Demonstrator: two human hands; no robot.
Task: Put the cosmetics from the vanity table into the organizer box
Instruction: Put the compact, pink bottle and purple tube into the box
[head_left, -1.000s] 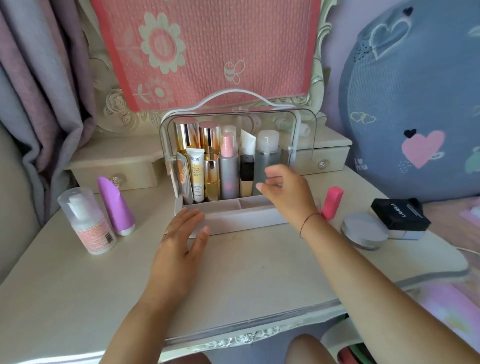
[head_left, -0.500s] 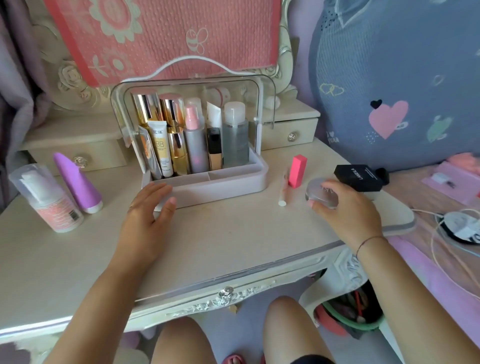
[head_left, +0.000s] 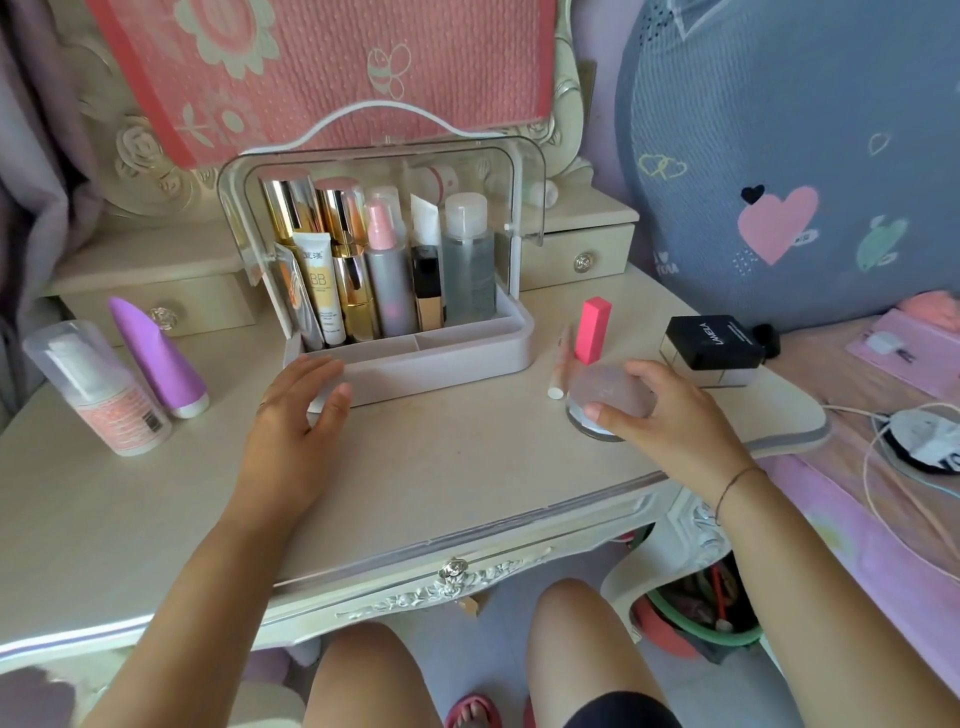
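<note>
The organizer box stands open at the back middle of the vanity table, with several bottles and tubes upright inside. My left hand lies flat and open against its front left corner. My right hand grips a round clear-lidded compact, tilted up off the table to the right of the box. A pink lipstick stands just behind it, with a thin pale pencil lying beside. A black-lidded jar sits further right. On the left stand a foam bottle and a purple cone-shaped bottle.
Small drawers flank the box at the back, under a mirror covered by a pink cloth. A bed with cables and a large blue cushion lies to the right. A bin sits under the table's right end.
My right hand left the organizer box, moved right and took hold of the round compact, which is now tipped up. My left hand stayed at the box's front corner.
</note>
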